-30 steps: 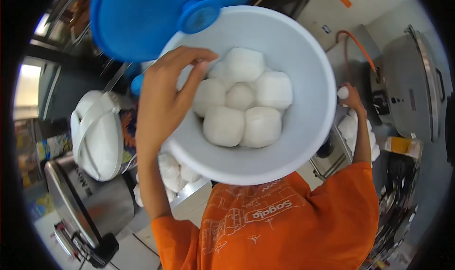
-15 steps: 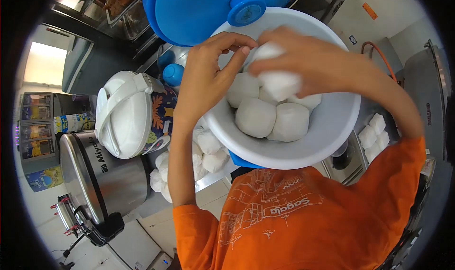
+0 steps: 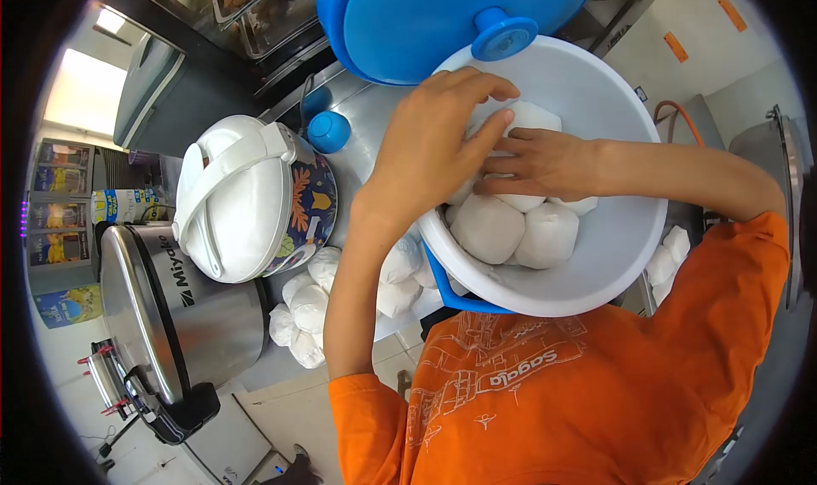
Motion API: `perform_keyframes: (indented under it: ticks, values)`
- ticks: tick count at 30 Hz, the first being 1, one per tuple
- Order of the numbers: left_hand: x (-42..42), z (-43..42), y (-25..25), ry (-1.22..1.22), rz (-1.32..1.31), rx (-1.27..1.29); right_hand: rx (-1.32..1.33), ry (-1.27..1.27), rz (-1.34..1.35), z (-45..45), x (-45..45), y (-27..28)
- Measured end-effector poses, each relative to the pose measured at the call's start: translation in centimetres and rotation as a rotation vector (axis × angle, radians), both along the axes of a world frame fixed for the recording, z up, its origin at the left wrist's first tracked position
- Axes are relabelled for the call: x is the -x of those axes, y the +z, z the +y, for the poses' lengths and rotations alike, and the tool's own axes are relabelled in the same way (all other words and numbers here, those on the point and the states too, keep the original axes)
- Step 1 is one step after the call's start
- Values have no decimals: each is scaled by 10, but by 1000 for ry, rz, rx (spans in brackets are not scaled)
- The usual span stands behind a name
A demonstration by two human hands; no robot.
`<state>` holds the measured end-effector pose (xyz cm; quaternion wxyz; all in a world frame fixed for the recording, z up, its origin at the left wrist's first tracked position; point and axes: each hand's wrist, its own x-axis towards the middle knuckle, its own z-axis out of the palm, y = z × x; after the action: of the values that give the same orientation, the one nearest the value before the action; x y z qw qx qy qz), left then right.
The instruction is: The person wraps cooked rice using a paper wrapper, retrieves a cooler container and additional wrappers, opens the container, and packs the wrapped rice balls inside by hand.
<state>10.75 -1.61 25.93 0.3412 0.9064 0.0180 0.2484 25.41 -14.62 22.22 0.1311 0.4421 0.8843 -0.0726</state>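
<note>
A large white tub (image 3: 625,255) holds several rounded white wrapped packets (image 3: 487,228). My right hand (image 3: 545,163) reaches into it from the right, palm down, with its fingers stretched over the packets and touching them. Over the tub's left rim is my left hand (image 3: 442,136), its thumb and curved fingers apart and nothing visible between them. Another white packet (image 3: 534,117) shows just beyond the right fingers. Part of the pile is hidden beneath both hands. The blue lid (image 3: 417,25), with a round knob, stands tilted behind the tub.
More white bundles (image 3: 308,306) lie on the metal counter by my left forearm. A white-lidded rice cooker (image 3: 242,204), a steel Miyako cooker (image 3: 213,315) and a blue cup (image 3: 328,132) stand to the left. Smaller white packets (image 3: 666,264) sit at the right, partly behind my sleeve.
My right hand was blurred above the pile with a white packet; now it rests on the packets in the tub. My left hand stays raised near the rim. The view has shifted slightly.
</note>
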Motion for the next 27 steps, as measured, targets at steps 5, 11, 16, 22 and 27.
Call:
perform_keyframes:
  ticks: [5,11,16,22,27]
  values:
    - [0,2,2,-11,20,8,530,-341,181,20,8,45]
    - [-1,-3,6,-15,51,-50,496,-380,216,1,1,24]
    - [2,-7,13,-92,200,-264,63,-588,571,-41,-7,69]
    - [-21,-30,-2,-389,693,-282,-486,-1182,593,-185,-56,120]
    - [-40,-53,-9,-574,1161,-523,-243,-1818,527,-322,-106,6]
